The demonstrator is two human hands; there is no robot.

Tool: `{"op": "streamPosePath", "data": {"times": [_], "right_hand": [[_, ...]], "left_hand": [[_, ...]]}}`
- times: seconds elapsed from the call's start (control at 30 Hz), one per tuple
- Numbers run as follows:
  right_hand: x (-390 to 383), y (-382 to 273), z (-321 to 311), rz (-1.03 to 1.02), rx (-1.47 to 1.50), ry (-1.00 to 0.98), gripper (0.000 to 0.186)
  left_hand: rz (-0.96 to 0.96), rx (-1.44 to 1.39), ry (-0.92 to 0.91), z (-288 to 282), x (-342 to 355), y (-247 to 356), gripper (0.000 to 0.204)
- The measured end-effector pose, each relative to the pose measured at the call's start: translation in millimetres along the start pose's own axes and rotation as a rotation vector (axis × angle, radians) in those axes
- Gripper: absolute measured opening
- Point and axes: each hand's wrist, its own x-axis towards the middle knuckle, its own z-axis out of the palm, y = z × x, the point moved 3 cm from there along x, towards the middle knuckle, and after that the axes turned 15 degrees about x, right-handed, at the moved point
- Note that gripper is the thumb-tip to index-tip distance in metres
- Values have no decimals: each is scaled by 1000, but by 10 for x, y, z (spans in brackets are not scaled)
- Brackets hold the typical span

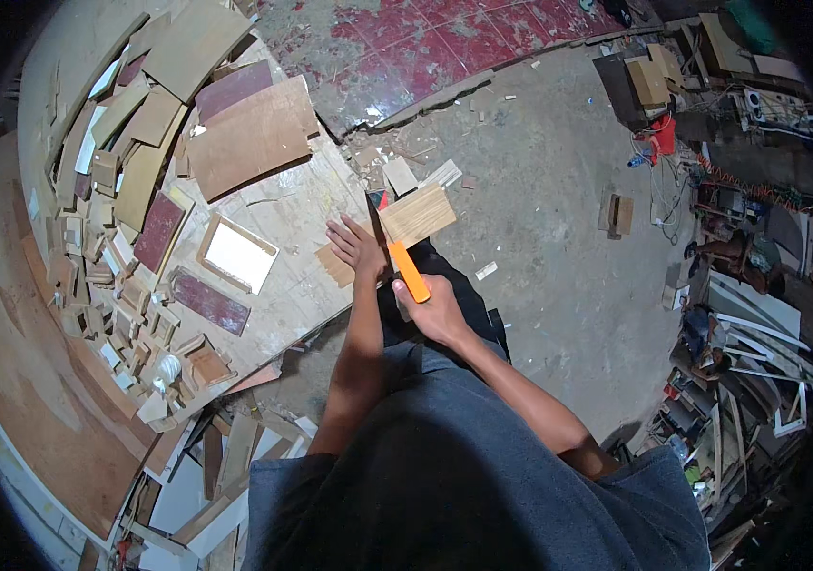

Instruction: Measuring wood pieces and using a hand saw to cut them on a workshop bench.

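Observation:
My left hand lies flat with its fingers spread, pressing on a light wood board at the right edge of the worktable. A paler end of the board shows beside the wrist, and the far part sticks out past the table edge. My right hand is closed round the orange handle of what looks like a handsaw. Its thin dark blade is seen almost edge-on, against the board and just right of my left hand. How deep the blade sits in the wood cannot be made out.
A brown plywood panel, a white-faced framed piece and a dark red panel lie on the table. Small wood offcuts crowd its left side. A small wood block rests on the concrete floor; clutter and cables line the right.

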Motion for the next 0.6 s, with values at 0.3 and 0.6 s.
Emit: {"op": "streamPosePath", "data": {"times": [0.3,0.6], "right_hand": [[207,-359,-215,129,-19,113,32],[524,77,171,-32,-37,-21,32]], "left_hand": [[9,-53,107,55,62,-66,119],[-18,18,163,161,167,-160,121]]}}
